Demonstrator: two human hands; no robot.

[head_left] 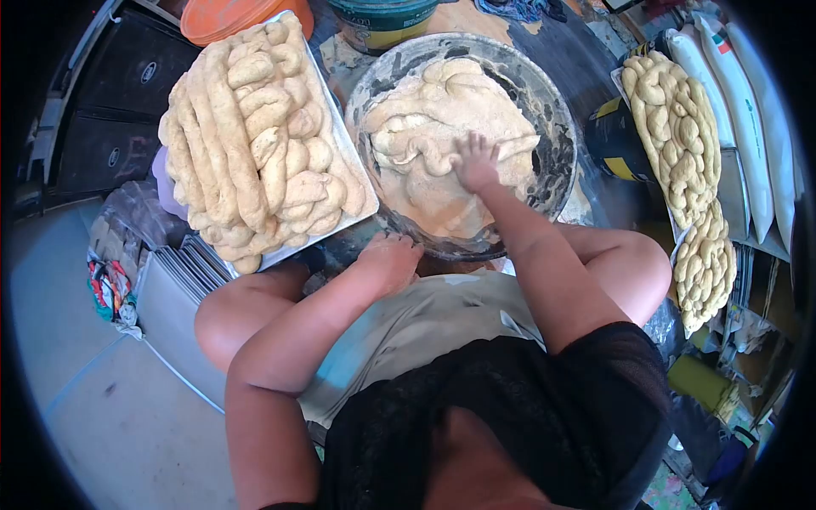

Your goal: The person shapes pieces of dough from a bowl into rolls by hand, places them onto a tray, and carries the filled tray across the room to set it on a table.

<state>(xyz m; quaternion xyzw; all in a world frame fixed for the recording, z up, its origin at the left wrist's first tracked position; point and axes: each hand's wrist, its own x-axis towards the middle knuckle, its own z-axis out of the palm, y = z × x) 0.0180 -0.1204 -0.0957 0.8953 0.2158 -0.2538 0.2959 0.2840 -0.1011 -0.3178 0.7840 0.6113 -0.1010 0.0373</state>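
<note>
My right hand (477, 163) lies with its fingers spread on a mass of dough (450, 127), which is dusted with pale flour or crumbs. The dough fills much of a wide dark basin (557, 127) between my knees, its inner wall smeared with residue. At the near left of the basin, my left hand (389, 262) is curled against the rim and appears to grip it; part of its fingers is hidden. Left of the basin, a white tray (364, 204) is heaped with thick dough ropes and twists (251, 136).
Plaited dough pieces (676, 136) lie on trays at the right, beside a black and yellow bucket (616, 140) and long white sacks (735, 102). An orange tub (234, 19) and a green tub (382, 21) stand behind. Stacked trays (183, 276) are by my left knee.
</note>
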